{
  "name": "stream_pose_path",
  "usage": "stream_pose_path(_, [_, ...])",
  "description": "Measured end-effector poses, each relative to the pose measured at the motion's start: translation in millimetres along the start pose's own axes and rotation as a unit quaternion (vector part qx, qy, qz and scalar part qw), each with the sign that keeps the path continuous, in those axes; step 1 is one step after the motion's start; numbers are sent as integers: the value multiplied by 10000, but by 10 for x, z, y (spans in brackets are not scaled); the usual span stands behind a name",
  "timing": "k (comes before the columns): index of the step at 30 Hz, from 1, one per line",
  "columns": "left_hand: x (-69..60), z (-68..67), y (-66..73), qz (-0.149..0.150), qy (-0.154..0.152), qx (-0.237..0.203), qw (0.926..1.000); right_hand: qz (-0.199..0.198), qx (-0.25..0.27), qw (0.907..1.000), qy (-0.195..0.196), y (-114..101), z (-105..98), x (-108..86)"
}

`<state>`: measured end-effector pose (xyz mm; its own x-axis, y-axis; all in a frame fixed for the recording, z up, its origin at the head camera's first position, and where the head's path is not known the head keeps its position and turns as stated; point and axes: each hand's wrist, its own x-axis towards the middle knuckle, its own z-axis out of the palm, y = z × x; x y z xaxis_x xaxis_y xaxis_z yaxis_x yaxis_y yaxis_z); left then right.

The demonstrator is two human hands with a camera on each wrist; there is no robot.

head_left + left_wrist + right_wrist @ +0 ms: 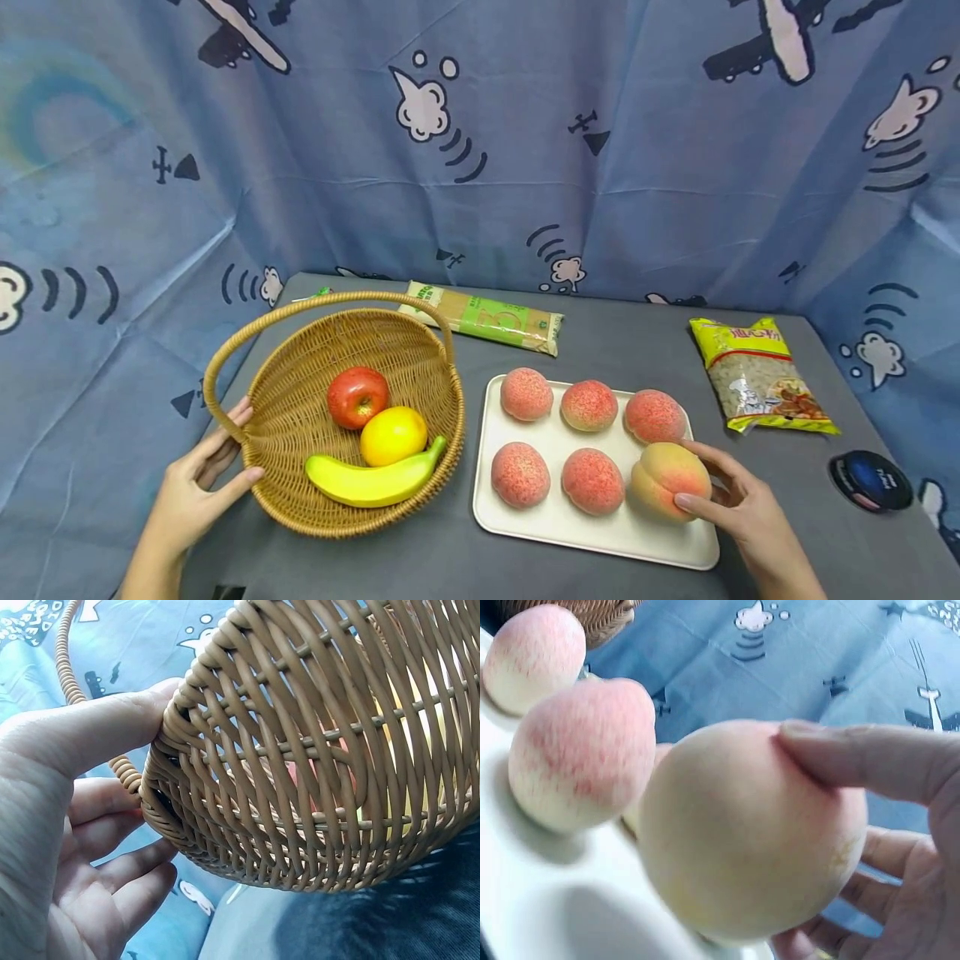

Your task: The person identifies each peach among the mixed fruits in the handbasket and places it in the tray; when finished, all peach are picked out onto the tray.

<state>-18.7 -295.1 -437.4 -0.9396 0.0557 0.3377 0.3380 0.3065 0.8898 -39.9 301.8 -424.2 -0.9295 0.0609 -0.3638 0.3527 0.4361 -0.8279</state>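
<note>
My left hand (193, 492) grips the left rim of the wicker basket (281, 408) near the handle's base, thumb on one side and fingers on the other. Inside the basket lie a red apple (357, 397), a yellow lemon-like fruit (393, 436) and a banana (375, 482). My right hand (742, 508) holds a yellow-pink peach (670, 481) between thumb and fingers over the right end of the white tray (592, 537). The right wrist view shows its pale round side, apparently raised off the tray. Several redder peaches (585, 754) rest on the tray in two rows.
Behind the basket and tray lies a long green-and-tan noodle packet (487, 318). A yellow bag (761, 375) with a clear window is at the right back. Near the right table edge sits a dark round object (870, 481). Blue patterned cloth (510, 167) hangs around the grey table.
</note>
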Motion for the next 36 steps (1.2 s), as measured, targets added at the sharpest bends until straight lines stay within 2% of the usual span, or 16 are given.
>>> stream_pose_path(4, [6, 2, 9, -42, 8, 22, 10000, 506, -332, 9979, -235, 84, -50, 45])
stream_pose_path(8, [8, 2, 21, -69, 20, -16, 10000, 634, -421, 9954, -590, 146, -89, 80])
stream_pose_path(12, [9, 2, 22, -28, 51, -85, 9999, 388, -497, 9951, -761, 183, -81, 105])
stream_pose_path(19, [6, 10, 11, 88, 38, -157, 9998, -762, -724, 9918, -733, 284, -35, 132])
stream_pose_path(22, [12, 10, 22, 66, 35, -56, 10000, -1075, -819, 9886, -661, 331, -8, 152])
stream_pose_path(29, [17, 1, -3, 190, 0, 40, 9998, -1045, -1205, 9859, -514, 355, 9, 155])
stream_pose_path(36, [4, 4, -8, 109, 5, 53, 9999, -980, -1435, 9831, -575, 365, 0, 131])
